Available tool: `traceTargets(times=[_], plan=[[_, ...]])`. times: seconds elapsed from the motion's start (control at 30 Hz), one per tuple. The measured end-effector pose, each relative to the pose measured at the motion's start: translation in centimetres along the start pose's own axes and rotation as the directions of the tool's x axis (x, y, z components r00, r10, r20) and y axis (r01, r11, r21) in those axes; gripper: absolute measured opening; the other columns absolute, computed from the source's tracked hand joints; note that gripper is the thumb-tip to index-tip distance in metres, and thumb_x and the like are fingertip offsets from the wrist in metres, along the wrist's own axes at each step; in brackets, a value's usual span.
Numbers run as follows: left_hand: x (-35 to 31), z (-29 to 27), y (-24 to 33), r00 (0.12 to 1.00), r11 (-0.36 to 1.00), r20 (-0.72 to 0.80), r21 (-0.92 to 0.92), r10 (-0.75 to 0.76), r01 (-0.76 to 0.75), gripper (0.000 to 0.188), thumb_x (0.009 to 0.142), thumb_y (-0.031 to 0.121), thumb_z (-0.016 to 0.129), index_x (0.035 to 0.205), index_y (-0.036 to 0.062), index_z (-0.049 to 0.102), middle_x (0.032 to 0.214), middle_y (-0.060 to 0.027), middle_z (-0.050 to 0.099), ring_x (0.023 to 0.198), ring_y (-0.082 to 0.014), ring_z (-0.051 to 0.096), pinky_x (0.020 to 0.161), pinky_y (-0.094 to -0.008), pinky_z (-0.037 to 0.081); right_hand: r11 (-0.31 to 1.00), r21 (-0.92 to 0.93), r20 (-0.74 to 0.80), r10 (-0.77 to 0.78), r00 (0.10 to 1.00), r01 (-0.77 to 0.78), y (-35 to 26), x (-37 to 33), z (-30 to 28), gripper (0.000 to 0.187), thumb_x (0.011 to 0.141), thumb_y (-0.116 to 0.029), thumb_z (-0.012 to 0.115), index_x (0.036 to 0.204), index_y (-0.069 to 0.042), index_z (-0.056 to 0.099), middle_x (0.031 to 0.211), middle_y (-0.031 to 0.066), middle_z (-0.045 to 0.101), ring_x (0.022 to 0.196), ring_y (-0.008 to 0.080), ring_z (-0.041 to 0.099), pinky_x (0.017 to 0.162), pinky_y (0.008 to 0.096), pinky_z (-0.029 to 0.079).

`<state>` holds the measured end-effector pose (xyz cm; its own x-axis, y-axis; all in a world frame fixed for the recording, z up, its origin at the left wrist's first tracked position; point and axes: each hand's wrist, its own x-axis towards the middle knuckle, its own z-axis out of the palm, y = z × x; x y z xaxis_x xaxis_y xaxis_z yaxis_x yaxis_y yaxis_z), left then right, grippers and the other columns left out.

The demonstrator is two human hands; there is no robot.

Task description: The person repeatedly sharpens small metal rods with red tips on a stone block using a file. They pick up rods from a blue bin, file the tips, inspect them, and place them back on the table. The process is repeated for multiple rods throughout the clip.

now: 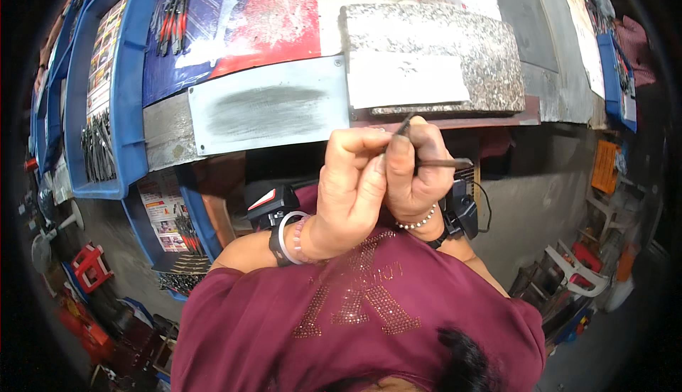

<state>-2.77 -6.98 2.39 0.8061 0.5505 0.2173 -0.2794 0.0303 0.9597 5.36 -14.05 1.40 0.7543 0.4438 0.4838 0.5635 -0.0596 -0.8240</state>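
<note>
The bench (170,133) was fronted by the body. At its left a blue tray (131,86) was placed, seemingly for easy reach. A speckled slab (497,58) was set near the front edge, probably as a firm, raised surface; a smudged plate (266,111) was laid beside it, and white paper (408,86) on top, perhaps for contrast. Just short of the slab, a dark bar (451,163) was gripped in the closed right hand (408,186); a thin piece (406,125) was apparently pinched by the left hand (348,197), close against the right, presumably for steadiness. Whether the two were joined could not be told.
</note>
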Motion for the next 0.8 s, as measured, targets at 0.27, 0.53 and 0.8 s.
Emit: traceTargets(times=[0.27, 0.53, 0.8], plan=[[0.1, 0.0, 0.1, 0.991, 0.973, 0.110, -0.211, -0.077, 0.099, 0.024, 0.097, -0.006, 0.041, 0.120, -0.0024, 0.040, 0.104, -0.0111, 0.056, 0.086, -0.0084, 0.053, 0.076, -0.0231, 0.046, 0.589, 0.589, 0.280, 0.494, 0.823, -0.553, -1.6, 0.6, -2.4, 0.023, 0.099, -0.019, 0.055, 0.093, 0.003, 0.060, 0.075, 0.0034, 0.060, 0.058, 0.0047, 0.053, 0.049, 0.0185, 0.040], [-0.3, 0.1, -0.1, 0.997, 0.993, 0.055, -0.095, -0.063, 0.068, 0.024, 0.097, -0.006, 0.042, 0.121, -0.0042, 0.041, 0.112, -0.0121, 0.056, 0.099, -0.0115, 0.056, 0.088, -0.0239, 0.045, 0.969, 0.210, 0.014, 0.132, 0.991, -0.132, -0.1, -0.8, -1.4, 0.017, 0.081, -0.002, 0.072, 0.095, 0.001, 0.062, 0.080, 0.0092, 0.063, 0.063, 0.0130, 0.059, 0.054, 0.0246, 0.046], [-0.2, 0.5, -0.2, 0.996, 0.993, 0.025, -0.075, -0.091, 0.093, 0.022, 0.098, -0.004, 0.043, 0.119, -0.0031, 0.041, 0.106, -0.0101, 0.058, 0.092, -0.0084, 0.056, 0.081, -0.0226, 0.047, 0.992, 0.001, 0.018, 0.126, 0.992, -0.126, -0.9, -1.0, -1.4, 0.019, 0.088, -0.011, 0.068, 0.098, 0.001, 0.059, 0.075, 0.0092, 0.060, 0.060, 0.0174, 0.060, 0.053, 0.0282, 0.048]])
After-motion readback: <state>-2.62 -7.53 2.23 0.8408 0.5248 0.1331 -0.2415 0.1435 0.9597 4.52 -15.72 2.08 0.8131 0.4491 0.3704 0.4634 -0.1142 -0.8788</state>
